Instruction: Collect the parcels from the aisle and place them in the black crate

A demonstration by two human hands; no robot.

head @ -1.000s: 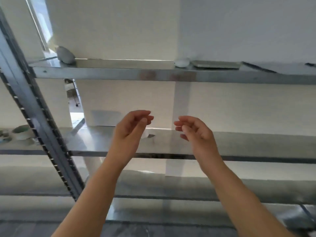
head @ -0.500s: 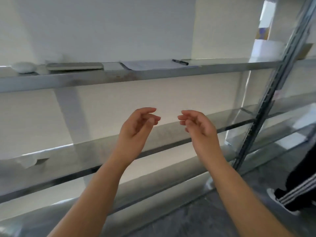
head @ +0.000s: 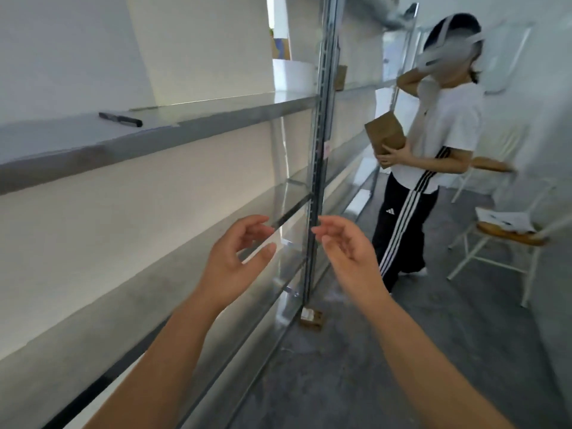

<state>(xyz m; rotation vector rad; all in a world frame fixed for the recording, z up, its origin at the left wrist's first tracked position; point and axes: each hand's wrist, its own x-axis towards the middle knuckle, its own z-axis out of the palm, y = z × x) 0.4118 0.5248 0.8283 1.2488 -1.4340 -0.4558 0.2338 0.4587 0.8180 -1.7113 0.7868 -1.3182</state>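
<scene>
While raised and apart: left hand (head: 235,258) and right hand (head: 346,252), fingers loosely curled, holding nothing.
Floor (head: 371,351): small brown cardboard parcel (head: 312,317) at the grey metal shelf upright (head: 318,150) foot.
Beyond: second person (head: 445,125) holding brown paper parcel (head: 385,139).

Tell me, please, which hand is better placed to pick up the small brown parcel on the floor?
Probably the right. The right hand is empty and nearer the parcel at the foot of the post; the left hand, also empty, is over the shelves.
</scene>
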